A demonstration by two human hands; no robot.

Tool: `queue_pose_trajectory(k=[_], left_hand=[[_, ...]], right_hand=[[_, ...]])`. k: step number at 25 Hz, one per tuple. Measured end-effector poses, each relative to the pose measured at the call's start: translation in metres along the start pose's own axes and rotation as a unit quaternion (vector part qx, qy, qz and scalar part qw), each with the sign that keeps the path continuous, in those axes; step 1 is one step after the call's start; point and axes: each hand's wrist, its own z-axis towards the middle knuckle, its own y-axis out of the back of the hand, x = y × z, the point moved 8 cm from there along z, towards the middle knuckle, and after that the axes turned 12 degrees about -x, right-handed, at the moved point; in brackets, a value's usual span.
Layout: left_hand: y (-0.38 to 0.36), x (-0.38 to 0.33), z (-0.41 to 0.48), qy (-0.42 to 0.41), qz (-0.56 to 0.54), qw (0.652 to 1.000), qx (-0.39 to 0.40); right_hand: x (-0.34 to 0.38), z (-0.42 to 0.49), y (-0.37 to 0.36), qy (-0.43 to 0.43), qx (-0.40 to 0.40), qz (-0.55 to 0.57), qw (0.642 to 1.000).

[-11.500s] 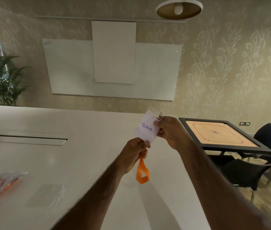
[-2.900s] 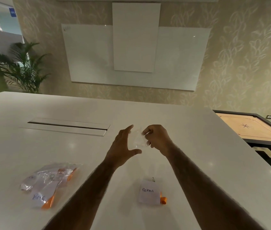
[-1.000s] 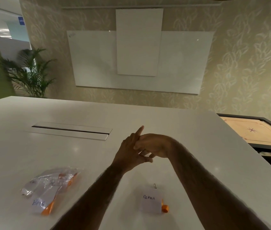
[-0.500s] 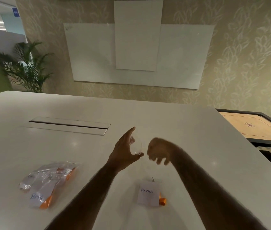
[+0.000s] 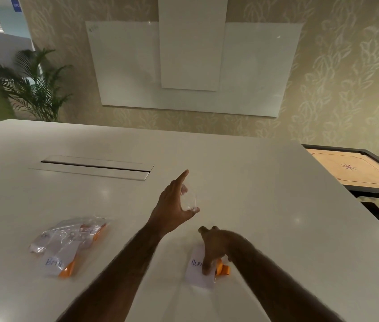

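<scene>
Above the middle of the table [image 5: 265, 182], our left hand [image 5: 172, 209] is raised with the forefinger straight and the thumb stretched out. Between thumb and fingers it pinches a small clear bag [image 5: 190, 201], held off the surface. Nearer to us and lower, our right hand [image 5: 215, 248] lies over the ALPHA tag [image 5: 195, 275], a white paper label flat on the table with an orange fob [image 5: 224, 269] showing just beside it. The fingers are curled and the thumb tip touches the paper, but blur keeps us from telling whether we have a grip on it.

Well apart to the left lies a filled bag [image 5: 72, 238] with a BETA tag [image 5: 53, 261] and orange pieces that seem to be inside it.

From this we judge that one set is packed and put aside, and that the work on the second has only started. Its empty bag is in hand, yet the tag and fob are on the table, outside it. What is left for us, as far as we can see, is to lift the ALPHA tag with its fob, slip them into the clear bag and lay it down.
</scene>
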Motion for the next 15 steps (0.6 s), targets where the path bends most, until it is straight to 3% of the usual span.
queue_pose_trajectory(k=[5, 9, 15], left_hand=[[0.002, -0.001, -0.002, -0.008, 0.006, 1.000, -0.003], [0.002, -0.001, -0.003, -0.014, 0.010, 1.000, -0.003], [0.005, 0.000, -0.002, -0.022, 0.013, 1.000, -0.008]], right_hand=[[-0.015, -0.007, -0.001, -0.106, -0.028, 0.167, 0.980], [-0.016, -0.007, -0.014, -0.105, 0.008, 0.135, 0.985], [-0.024, 0.011, -0.038, -0.116, -0.031, 0.178, 0.977]])
